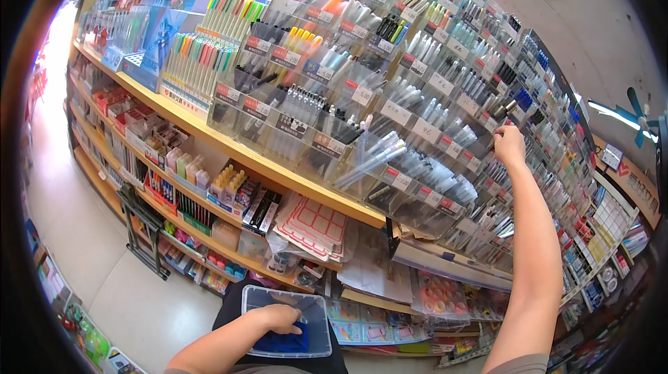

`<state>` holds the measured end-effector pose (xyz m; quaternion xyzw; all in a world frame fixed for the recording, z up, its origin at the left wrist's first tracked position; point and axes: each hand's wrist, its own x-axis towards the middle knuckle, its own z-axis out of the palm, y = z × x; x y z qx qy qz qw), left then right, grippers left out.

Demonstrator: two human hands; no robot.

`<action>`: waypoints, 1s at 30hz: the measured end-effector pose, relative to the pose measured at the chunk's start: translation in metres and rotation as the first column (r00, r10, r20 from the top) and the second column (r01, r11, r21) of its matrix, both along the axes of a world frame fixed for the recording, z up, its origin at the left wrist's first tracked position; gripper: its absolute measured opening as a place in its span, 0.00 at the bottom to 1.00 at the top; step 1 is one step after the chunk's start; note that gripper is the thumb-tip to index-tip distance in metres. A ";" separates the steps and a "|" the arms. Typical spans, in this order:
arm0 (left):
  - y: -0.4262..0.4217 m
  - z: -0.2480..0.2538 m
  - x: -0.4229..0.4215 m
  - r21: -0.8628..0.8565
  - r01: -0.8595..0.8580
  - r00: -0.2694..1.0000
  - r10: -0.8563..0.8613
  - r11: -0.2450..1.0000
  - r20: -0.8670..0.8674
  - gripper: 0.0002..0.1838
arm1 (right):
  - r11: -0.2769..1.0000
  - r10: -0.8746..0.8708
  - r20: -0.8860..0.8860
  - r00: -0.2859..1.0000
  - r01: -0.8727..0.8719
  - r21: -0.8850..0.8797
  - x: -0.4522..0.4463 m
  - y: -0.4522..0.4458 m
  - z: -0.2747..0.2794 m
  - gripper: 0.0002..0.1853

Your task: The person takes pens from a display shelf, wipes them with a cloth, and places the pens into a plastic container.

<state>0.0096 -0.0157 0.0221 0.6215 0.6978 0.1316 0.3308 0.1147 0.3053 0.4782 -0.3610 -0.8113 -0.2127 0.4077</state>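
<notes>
Left hand: in clear box, against blue cloth; finger grip we cannot tell.
Right hand: at pen rack, fingers curled; hold we cannot tell.

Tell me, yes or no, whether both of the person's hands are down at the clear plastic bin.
No, only the left hand is at the bin, while the right hand is raised at the pen display.
</notes>
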 end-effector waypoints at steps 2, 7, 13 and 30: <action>0.001 0.001 0.000 0.008 0.000 1.000 0.000 1.000 0.005 0.26 | 0.999 0.028 0.000 1.000 -0.028 0.033 0.005 0.004 -0.002 0.09; 0.003 -0.002 -0.001 0.091 -0.025 1.000 0.025 0.995 0.006 0.23 | 0.960 0.183 -0.275 0.944 -0.112 0.256 0.005 -0.003 -0.003 0.12; 0.000 0.029 0.003 0.410 -0.227 0.966 0.149 0.883 0.212 0.17 | 0.722 0.669 -0.179 0.721 -0.573 0.388 -0.005 -0.086 -0.046 0.06; 0.009 0.031 0.015 0.709 -0.335 0.902 -0.007 0.621 0.433 0.12 | 0.165 0.964 -0.052 0.259 -0.743 -0.649 0.018 -0.209 -0.304 0.13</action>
